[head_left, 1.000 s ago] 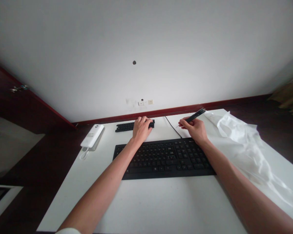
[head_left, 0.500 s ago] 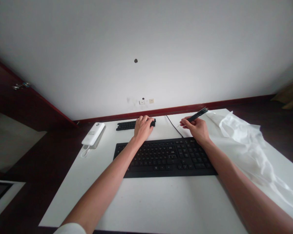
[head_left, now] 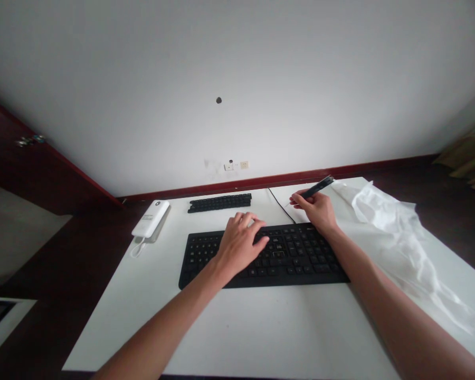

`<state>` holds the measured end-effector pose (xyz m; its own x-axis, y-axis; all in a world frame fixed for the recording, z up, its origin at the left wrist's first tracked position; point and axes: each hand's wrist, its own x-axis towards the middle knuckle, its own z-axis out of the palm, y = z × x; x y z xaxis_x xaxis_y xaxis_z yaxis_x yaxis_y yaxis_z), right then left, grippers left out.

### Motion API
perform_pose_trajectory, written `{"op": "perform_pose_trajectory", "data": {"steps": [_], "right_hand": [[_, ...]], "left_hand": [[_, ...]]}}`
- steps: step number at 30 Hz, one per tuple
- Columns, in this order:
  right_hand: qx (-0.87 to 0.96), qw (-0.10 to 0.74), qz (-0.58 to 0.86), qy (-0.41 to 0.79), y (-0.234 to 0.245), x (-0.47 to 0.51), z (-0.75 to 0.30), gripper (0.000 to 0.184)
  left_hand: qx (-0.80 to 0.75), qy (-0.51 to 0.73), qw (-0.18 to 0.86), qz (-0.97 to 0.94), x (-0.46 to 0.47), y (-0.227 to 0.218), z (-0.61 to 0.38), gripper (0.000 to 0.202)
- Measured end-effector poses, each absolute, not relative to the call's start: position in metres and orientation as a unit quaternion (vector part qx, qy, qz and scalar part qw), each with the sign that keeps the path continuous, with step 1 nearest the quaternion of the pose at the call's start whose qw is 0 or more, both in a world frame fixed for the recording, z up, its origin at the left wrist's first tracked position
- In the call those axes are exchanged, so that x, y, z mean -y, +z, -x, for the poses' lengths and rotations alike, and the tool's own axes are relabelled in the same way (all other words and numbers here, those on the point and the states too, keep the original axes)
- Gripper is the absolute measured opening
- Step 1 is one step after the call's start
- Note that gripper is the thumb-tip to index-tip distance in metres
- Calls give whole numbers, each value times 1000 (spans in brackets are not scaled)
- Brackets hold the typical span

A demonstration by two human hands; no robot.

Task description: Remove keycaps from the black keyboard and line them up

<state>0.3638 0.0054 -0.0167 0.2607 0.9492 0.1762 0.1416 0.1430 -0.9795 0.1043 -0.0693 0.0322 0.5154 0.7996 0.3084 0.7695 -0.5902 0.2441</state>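
A black keyboard lies flat on the white table. My left hand is over the middle of it, palm down, thumb and fingers apart, with nothing visible in it. Whether its fingertips touch the keys I cannot tell. Above the keyboard's right end, my right hand is closed around a dark pen-shaped tool. Its thin tip points left and down. Behind the keyboard lies a narrow black block of key-like pieces in rows. A small outlined square shows among the keyboard's keys.
At the left of the table lies a white power bank with a short white cable loop. Crumpled translucent plastic covers the right side. A black cord runs from the keyboard to the back edge. The wall stands behind.
My left hand has moved back from the black block, toward me and slightly right, to above the keyboard. The whole block now shows. My right hand keeps its hold on the tool.
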Motion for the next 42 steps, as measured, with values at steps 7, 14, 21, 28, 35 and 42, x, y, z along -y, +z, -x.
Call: {"op": "perform_pose_trajectory", "data": {"steps": [7, 14, 21, 28, 35, 42], "right_hand": [[510, 558, 572, 318, -22, -7, -365, 32], [536, 562, 579, 249, -25, -8, -367, 29], [587, 456, 643, 186, -21, -6, -362, 27], [632, 478, 583, 179, -16, -3, -355, 32], [596, 520, 506, 344, 22, 29, -338, 48], [605, 469, 516, 384, 24, 100, -338, 37]], "left_hand": [[-434, 219, 117, -866, 126, 12, -120, 34], [-422, 236, 110, -868, 125, -2, -121, 21], [-429, 240, 96, -865, 125, -6, -129, 15], [-420, 231, 76, -874, 124, -10, -133, 15], [-406, 227, 71, -882, 125, -6, -133, 15], [-401, 222, 77, -886, 126, -5, -132, 11]]}}
